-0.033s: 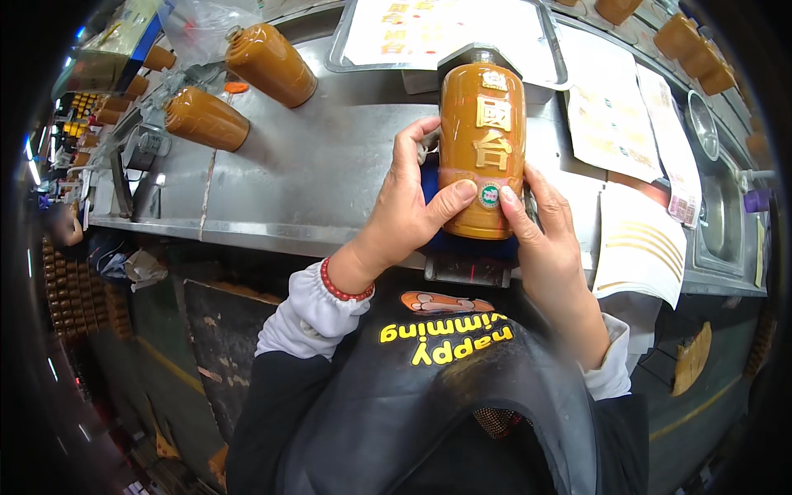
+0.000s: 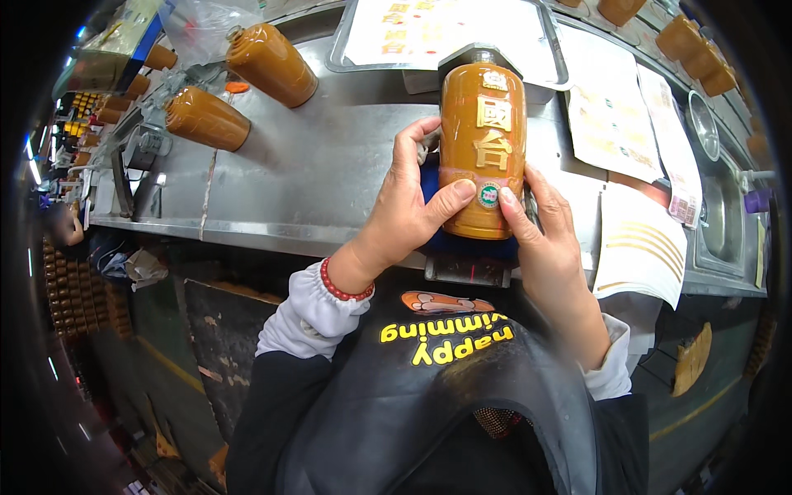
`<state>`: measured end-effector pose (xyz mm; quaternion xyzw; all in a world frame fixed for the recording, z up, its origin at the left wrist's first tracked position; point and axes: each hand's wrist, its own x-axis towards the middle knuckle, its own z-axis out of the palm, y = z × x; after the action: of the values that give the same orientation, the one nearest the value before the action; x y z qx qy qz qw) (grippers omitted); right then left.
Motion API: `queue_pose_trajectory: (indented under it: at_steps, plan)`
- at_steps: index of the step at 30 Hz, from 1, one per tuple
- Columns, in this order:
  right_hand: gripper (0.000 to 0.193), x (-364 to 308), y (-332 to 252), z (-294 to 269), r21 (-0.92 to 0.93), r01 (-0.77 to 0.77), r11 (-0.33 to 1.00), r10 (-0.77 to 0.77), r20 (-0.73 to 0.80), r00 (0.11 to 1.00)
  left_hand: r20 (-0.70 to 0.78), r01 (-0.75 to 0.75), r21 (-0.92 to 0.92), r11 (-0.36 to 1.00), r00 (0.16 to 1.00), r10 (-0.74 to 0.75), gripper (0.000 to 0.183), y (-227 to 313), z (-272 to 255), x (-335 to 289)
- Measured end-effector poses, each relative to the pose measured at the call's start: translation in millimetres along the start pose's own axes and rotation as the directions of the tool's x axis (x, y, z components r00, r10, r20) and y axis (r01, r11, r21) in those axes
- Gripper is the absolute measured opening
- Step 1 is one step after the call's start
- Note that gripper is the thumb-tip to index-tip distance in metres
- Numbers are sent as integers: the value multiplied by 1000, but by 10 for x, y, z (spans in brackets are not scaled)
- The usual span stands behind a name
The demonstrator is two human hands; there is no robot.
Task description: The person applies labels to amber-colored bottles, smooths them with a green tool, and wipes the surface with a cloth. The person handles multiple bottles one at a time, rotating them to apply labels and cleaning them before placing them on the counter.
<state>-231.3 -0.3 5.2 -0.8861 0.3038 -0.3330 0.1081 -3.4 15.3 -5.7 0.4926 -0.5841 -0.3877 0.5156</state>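
A glossy brown bottle (image 2: 462, 124) with raised gold lettering lies tilted in front of me, its neck pointing away. Round its left side my left hand (image 2: 400, 198) is closed, thumb on the front. My right hand (image 2: 553, 239) grips the right side near the base. Both thumbtips press beside a small round green-and-white sticker (image 2: 488, 195) low on the bottle. Behind the neck shows a dark angular rest (image 2: 450, 62), and blue padding (image 2: 462, 246) sits beneath the base. The fingers under the bottle are partly hidden.
Two more brown bottles (image 2: 272, 66) lean at the left of the steel bench (image 2: 289, 165). A tray (image 2: 334, 54) holding a printed sheet is at the back. Sticker sheets (image 2: 610, 115) and a gold-striped paper (image 2: 639, 247) lie right, beside a sink (image 2: 722, 223).
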Motion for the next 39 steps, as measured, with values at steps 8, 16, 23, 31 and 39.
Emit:
queue_pose_trajectory:
  at_steps: [8,16,23,31,39]
  plan:
    - [60,-11,46,29,51,-12,999,12,-18,1000,8,-18,44,999,1000,18,86,72,23,-20]
    - [62,4,68,35,56,-11,998,14,-40,999,-4,-24,62,998,1000,25,89,66,54,-25]
    - [62,-21,107,79,55,3,998,0,-64,998,-2,-2,-38,999,1000,2,86,-30,62,-36]
    - [62,-11,91,63,65,-5,998,8,-42,999,25,-9,-96,995,1000,11,83,-46,40,-40]
    - [61,-4,84,66,69,-5,998,9,-52,999,9,-19,-58,998,1000,19,84,-25,62,-47]
